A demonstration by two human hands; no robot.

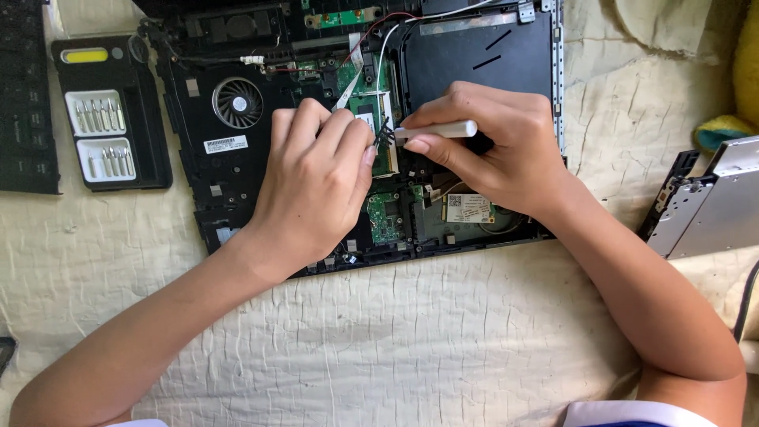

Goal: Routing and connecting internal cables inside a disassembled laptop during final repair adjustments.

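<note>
Opened laptop chassis lies on a cream quilted cloth, cover off, boards exposed. Right hand has its fingers closed around a white brush, held about level, dark bristle tip pointing left and sitting on the green memory module near the middle of the chassis. Left hand rests on the chassis just left of that module, fingers curled together, fingertips at the module's edge right by the bristles; can't tell if it's pinching anything. The two hands are nearly touching over the module. Round cooling fan sits left of the left hand's knuckles. Small wireless card with a white label lies below the right hand, a green board beside it. Red and white wires run along the top of the chassis. Black screwdriver bit case lies open off to the left, bits in two white trays. Silver optical drive lies well apart on the right edge. Detached keyboard at far left, partly out of view
</note>
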